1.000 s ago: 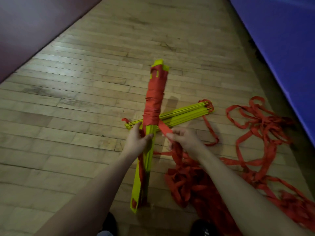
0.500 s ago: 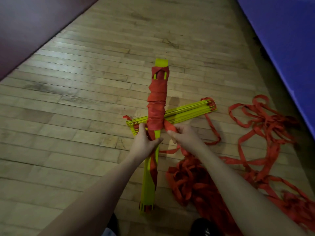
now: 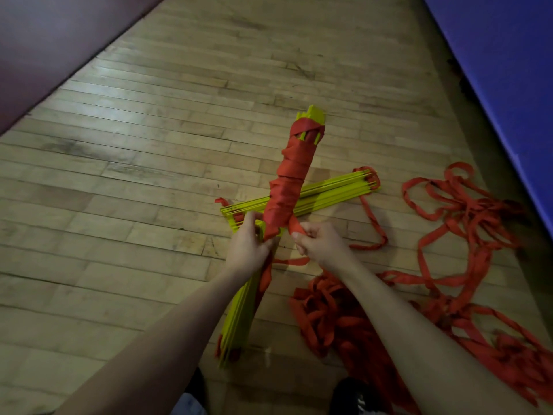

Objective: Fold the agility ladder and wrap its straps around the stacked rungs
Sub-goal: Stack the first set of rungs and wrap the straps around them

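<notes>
The stacked rungs [image 3: 239,313], a stiff, probably light bundle of yellow slats, are held tilted above the wooden floor [image 3: 143,181], the half beyond the grip already bound in red strap [image 3: 288,187]. The left hand [image 3: 247,248] clamps around the bundle just below the last turn, the best hold for keeping the slats squared. Just beside it, the right hand [image 3: 318,242] pinches the limp strap, which needs steady tension. Loose strap [image 3: 335,313] trails below; a second rung stack [image 3: 335,190] lies behind.
</notes>
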`<state>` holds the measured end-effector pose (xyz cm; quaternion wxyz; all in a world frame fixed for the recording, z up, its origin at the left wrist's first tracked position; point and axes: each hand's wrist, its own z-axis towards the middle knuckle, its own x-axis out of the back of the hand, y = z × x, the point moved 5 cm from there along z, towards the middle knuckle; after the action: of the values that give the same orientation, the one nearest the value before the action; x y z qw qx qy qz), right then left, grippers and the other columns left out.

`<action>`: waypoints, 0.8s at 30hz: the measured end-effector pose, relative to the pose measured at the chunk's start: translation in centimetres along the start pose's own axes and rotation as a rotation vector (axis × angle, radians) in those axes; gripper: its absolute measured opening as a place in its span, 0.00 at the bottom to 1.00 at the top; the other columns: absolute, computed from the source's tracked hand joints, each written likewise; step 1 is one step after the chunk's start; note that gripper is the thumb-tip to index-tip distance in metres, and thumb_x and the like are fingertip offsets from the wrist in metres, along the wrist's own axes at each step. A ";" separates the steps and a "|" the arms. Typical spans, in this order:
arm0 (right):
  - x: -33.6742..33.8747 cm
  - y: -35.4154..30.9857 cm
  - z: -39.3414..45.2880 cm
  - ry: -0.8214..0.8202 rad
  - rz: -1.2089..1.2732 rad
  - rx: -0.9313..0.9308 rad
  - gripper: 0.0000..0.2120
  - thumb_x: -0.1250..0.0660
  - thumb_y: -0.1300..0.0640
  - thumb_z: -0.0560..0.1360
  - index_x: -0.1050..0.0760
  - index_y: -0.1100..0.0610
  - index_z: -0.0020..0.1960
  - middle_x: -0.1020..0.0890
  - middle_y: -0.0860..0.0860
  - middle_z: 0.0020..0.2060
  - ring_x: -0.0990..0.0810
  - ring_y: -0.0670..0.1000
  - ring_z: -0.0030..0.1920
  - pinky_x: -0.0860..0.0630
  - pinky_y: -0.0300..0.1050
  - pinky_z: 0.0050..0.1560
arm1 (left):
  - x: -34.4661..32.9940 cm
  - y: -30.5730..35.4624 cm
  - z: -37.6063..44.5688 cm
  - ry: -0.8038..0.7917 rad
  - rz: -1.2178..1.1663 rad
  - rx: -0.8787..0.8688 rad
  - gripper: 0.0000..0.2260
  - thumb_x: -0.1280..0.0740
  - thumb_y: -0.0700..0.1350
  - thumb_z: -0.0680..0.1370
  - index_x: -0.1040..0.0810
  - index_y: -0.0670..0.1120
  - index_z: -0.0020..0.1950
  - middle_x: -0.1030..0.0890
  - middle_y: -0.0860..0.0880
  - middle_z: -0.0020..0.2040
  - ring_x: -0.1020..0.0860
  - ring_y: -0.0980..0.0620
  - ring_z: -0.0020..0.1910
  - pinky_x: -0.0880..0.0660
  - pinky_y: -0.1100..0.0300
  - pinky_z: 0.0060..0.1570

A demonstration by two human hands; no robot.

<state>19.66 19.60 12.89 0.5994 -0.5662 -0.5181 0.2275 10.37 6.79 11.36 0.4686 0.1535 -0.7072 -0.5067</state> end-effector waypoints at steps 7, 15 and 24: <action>0.0 0.6 0.0 0.059 0.326 -0.087 0.16 0.40 0.67 0.78 0.28 0.59 0.32 0.26 0.48 0.23 0.34 0.41 0.20 0.38 0.35 0.24 | -1.3 0.6 -0.5 -0.241 -0.061 -0.056 0.19 0.32 0.52 0.68 0.39 0.68 0.50 0.28 0.49 0.57 0.24 0.46 0.53 0.23 0.47 0.50; 0.8 1.5 -0.7 -0.071 0.356 -0.165 0.12 0.41 0.70 0.77 0.28 0.63 0.35 0.23 0.52 0.26 0.27 0.45 0.21 0.31 0.35 0.26 | -1.7 0.4 0.1 -0.234 -0.187 0.033 0.22 0.28 0.36 0.72 0.35 0.50 0.59 0.27 0.51 0.45 0.25 0.53 0.38 0.24 0.54 0.40; -0.6 0.5 -1.3 -0.298 0.313 -0.161 0.04 0.36 0.65 0.76 0.26 0.66 0.48 0.24 0.49 0.26 0.30 0.44 0.21 0.32 0.37 0.23 | -0.6 -1.5 0.8 -0.104 0.093 0.123 0.37 0.22 0.47 0.67 0.34 0.41 0.70 0.29 0.41 0.62 0.27 0.45 0.60 0.29 0.54 0.61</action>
<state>20.78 18.68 12.43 0.4267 -0.6457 -0.5232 0.3567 9.62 6.99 9.72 0.4439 0.1223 -0.7668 -0.4473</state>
